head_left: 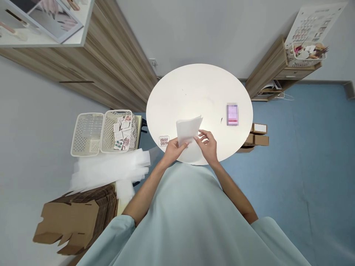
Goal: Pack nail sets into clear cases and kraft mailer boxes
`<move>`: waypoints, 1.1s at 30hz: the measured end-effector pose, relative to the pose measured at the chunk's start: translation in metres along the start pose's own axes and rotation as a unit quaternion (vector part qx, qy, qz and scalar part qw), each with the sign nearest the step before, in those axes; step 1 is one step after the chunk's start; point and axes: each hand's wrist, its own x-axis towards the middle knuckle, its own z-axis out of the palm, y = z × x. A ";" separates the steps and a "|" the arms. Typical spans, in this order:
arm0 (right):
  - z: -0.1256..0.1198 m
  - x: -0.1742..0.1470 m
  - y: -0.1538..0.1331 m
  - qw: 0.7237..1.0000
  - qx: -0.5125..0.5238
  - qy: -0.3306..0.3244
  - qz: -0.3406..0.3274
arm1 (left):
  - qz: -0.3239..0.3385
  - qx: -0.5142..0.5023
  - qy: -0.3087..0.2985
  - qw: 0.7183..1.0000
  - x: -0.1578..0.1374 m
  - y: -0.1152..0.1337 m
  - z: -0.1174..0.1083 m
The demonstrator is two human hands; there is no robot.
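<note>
Over the near edge of the white oval table, a thin white foam pouch (187,129) is held tilted, its upper edge slightly parted. My left hand (173,150) grips its lower left part, thumb across the front. At the pouch's right edge, my right hand (207,146) has its thumb and fingertips pinched, the other fingers curled. Just left of my left hand lies a small clear pack of press-on nails (164,140). Farther right on the table is a phone (232,114) with a pinkish-purple, blurred screen.
Left of the table (199,81) are white plastic baskets (88,133), one with small packs inside. Below them lie a stack of white foam pouches (111,168) and flat cardboard boxes (69,221). Small brown boxes (260,139) sit right, beneath a wooden cabinet (277,62).
</note>
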 end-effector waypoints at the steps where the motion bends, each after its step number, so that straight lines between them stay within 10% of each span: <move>1: -0.001 -0.001 -0.001 1.000 -0.004 0.008 -0.007 | -0.002 -0.002 -0.003 1.000 0.000 0.001 0.001; 19: 0.008 -0.007 -0.016 0.989 -0.056 -0.012 -0.134 | -0.034 -0.041 -0.011 0.999 -0.008 0.008 -0.001; 33: 0.022 -0.002 0.001 0.991 -0.009 -0.118 -0.059 | -0.075 -0.243 -0.067 0.965 -0.004 0.007 -0.025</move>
